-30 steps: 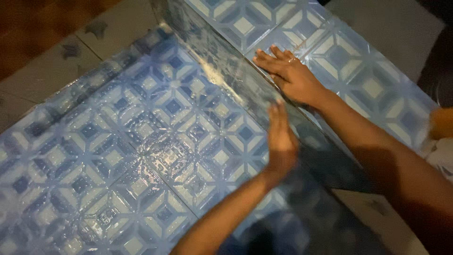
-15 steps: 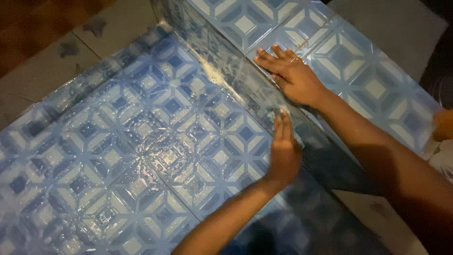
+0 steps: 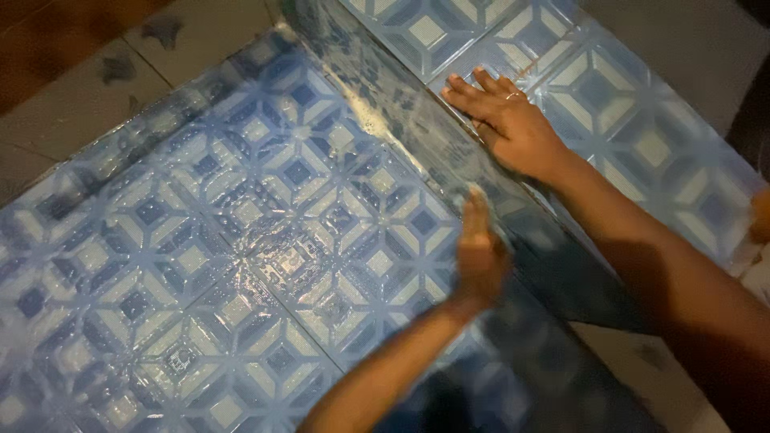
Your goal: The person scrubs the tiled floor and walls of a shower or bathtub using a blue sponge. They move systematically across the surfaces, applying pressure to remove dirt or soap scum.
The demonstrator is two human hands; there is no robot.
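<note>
— Where are the 2 hands?
— Right hand lies flat, fingers slightly spread, on the blue patterned sheet's fold. Left hand, fingers pressed together, stands edge-on against the sheet covering the floor.

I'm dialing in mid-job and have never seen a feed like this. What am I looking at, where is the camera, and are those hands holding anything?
The one view comes from a camera worn on a person's head, looking down at their own two bare hands. There is no machine. Under them lies a glossy blue patterned sheet with a geometric print, spread over a grey floor and folded up over a raised step. The right hand, with a ring on one finger, lies flat on the upper part of the sheet near the fold. The left hand is edge-on against the sheet at the foot of the step; it looks blurred. Neither hand grips anything: both are open, pressing on the sheet.
</note>
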